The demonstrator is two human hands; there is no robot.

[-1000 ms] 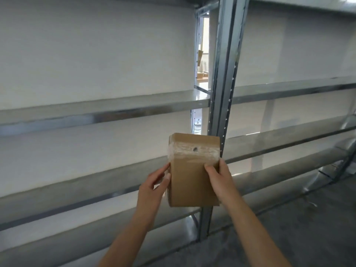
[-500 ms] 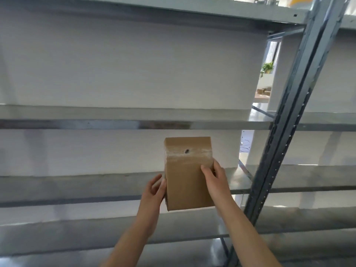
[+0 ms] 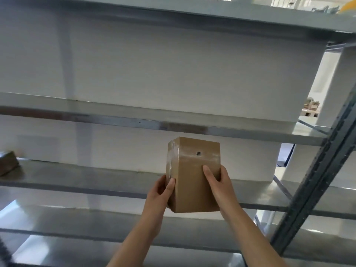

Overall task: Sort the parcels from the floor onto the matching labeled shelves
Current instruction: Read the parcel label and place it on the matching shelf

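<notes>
A brown cardboard parcel (image 3: 194, 176), upright, with clear tape and a small dark hole near its top, is held up in front of the grey metal shelves. My left hand (image 3: 160, 191) grips its left edge and my right hand (image 3: 217, 182) presses on its front and right side. Behind it run a middle shelf (image 3: 96, 176) and, higher, another shelf (image 3: 134, 114). No shelf labels can be read.
Another brown parcel (image 3: 7, 164) lies at the far left of the middle shelf. A perforated steel upright (image 3: 317, 178) slants up at the right. A top shelf (image 3: 192, 14) spans overhead, lower shelves (image 3: 77, 222) run below, and a white wall backs the rack.
The view has swung left and upward, so the steel upright shifted from centre to the far right. The parcel has risen a little in both hands. A parcel on the left shelf came into view.
</notes>
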